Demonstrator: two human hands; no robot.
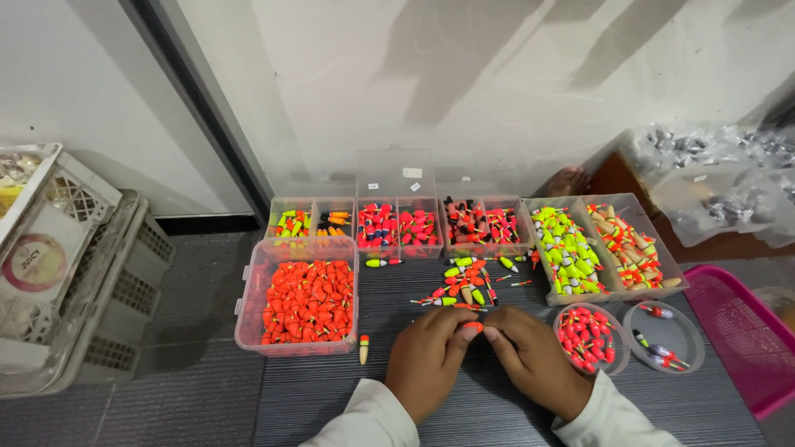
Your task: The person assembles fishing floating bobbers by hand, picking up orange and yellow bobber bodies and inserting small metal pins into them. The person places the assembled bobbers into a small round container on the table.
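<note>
pinching small orange-red float point(473, 326) between both hands' fingertips point(489, 333), oval, glossy.

— What's in those hands?
— The left hand point(429, 356) and right hand point(530, 358) pinch one small orange float point(472, 327) between their fingertips, low over the dark worktop point(464, 414).
— And around them?
— Loose floats point(464, 285) just beyond — a clear box of orange floats point(305, 300) to the left, a round tub point(586, 335) to the right.
</note>
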